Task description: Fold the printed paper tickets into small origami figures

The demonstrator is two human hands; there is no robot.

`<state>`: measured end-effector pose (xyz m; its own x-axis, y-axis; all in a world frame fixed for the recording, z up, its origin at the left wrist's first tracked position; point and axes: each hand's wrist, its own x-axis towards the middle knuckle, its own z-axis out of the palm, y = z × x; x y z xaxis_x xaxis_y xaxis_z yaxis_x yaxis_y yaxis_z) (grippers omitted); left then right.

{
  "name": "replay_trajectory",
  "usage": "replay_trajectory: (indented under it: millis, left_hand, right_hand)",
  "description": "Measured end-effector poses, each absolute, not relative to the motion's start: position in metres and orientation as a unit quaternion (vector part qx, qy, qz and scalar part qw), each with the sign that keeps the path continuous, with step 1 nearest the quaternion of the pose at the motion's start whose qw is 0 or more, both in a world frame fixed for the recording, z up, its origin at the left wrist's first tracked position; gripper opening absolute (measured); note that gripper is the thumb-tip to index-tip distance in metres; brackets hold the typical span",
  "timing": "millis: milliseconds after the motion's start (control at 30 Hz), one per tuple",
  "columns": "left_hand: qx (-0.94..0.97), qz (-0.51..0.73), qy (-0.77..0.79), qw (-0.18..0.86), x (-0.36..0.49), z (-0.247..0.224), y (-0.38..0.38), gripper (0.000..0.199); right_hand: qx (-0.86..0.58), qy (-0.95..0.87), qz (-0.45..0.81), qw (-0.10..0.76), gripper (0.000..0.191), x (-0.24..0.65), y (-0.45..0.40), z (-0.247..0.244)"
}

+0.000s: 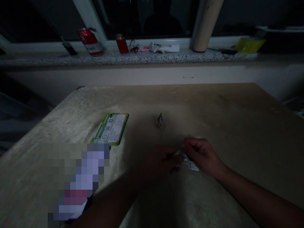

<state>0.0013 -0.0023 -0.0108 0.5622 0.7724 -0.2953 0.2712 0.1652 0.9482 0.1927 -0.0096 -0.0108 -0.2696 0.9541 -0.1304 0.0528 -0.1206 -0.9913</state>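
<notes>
The bare, shadowed left forearm [116, 196] is slanting up from the bottom edge, while the bare right forearm [256, 193] is angling in from the lower right. The bare left hand [163, 160] and the bare right hand [201, 153] are working fingertips close together, both pinching, the right fingers curling inward.

Light was dim, the tabletop [71, 120] palest toward nine o'clock; shadow pooled at six, and blocky pixelation masked eight.
</notes>
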Motion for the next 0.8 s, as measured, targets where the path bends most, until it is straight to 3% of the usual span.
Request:
replay_trajectory:
  millis: [133,333,533,633,800]
  left_hand:
    - [0.642,0.215,0.421,0.604,0.002,-0.010,-0.003,0.036]
    - [0.666,0.238,0.449,0.547,0.004,-0.010,-0.003,0.037]
    - [0.608,0.297,0.453,0.581,-0.001,-0.011,0.001,0.024]
    - [0.560,0.332,0.484,0.585,-0.002,-0.010,0.002,0.030]
    - [0.525,0.359,0.503,0.586,-0.002,-0.011,0.001,0.023]
  right_hand:
    - [-0.454,-0.547,0.596,0.374,0.046,0.200,-0.006,-0.009]
    - [-0.439,-0.649,0.520,0.339,0.025,0.209,-0.003,-0.009]
    - [-0.455,-0.624,0.515,0.371,0.027,0.212,-0.002,-0.007]
    - [-0.465,-0.593,0.523,0.397,0.026,0.214,-0.002,-0.005]
    - [-0.438,-0.610,0.527,0.398,0.023,0.212,-0.004,-0.007]
